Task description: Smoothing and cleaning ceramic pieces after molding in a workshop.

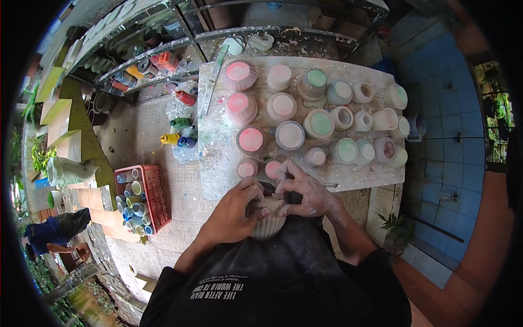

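Observation:
Close against my black shirt, a greyish-white ribbed pot (268, 226) is held between both hands at the table's front edge. My left hand (234, 210) wraps its left side, with the thumb pressed on the ribs and the fingers curled at the rim. On the other side my right hand (308, 191), dusted with white, pinches the rim between bent fingers and thumb. A dark gap shows at the pot's far rim; its inside is mostly hidden. Just beyond the hands stand two small pots with pink tops, one of them a pink-topped pot (247, 168) by the left fingers.
Rows of round pots or moulds with pink, green and white tops cover the white-stained table (370, 177). A long flat strip (214, 82) lies along its left edge. Paint bottles (185, 98), a red basket (158, 199) of cups and a person (57, 231) are left.

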`<control>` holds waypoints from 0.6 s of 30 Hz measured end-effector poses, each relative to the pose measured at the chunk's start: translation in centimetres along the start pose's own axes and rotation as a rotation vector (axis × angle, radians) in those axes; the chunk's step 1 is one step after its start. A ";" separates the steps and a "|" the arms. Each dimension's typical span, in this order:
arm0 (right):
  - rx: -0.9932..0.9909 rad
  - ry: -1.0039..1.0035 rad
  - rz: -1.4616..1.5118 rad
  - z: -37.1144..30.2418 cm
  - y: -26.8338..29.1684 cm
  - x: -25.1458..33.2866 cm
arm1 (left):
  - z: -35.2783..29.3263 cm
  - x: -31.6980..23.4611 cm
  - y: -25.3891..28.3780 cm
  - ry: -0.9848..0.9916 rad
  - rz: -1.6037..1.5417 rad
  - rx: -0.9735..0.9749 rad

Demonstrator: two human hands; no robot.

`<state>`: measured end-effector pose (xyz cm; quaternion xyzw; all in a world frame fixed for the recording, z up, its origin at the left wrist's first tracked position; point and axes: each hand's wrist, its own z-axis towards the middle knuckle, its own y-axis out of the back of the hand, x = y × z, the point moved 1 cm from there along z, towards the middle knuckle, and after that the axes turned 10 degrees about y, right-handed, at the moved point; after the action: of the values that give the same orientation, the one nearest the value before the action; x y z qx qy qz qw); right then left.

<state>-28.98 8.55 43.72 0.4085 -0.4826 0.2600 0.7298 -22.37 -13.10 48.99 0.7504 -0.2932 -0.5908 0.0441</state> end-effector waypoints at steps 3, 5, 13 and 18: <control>-0.037 0.018 0.087 -0.9 -0.9 -1.0 | -0.3 1.0 0.0 0.016 -0.034 0.005; -0.116 0.001 0.101 -1.5 -1.5 -0.7 | -0.2 2.0 0.5 -0.041 -0.214 -0.031; -0.256 0.040 0.118 0.7 -1.7 2.8 | 0.4 0.1 0.8 -0.037 -0.067 -0.017; -0.208 -0.132 0.157 -0.6 -1.5 3.6 | 0.4 -0.4 -0.2 -0.044 -0.049 -0.007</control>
<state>-26.09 8.21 46.41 0.3077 -0.5843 0.2374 0.7124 -22.70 -12.66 49.12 0.7441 -0.2735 -0.6090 0.0257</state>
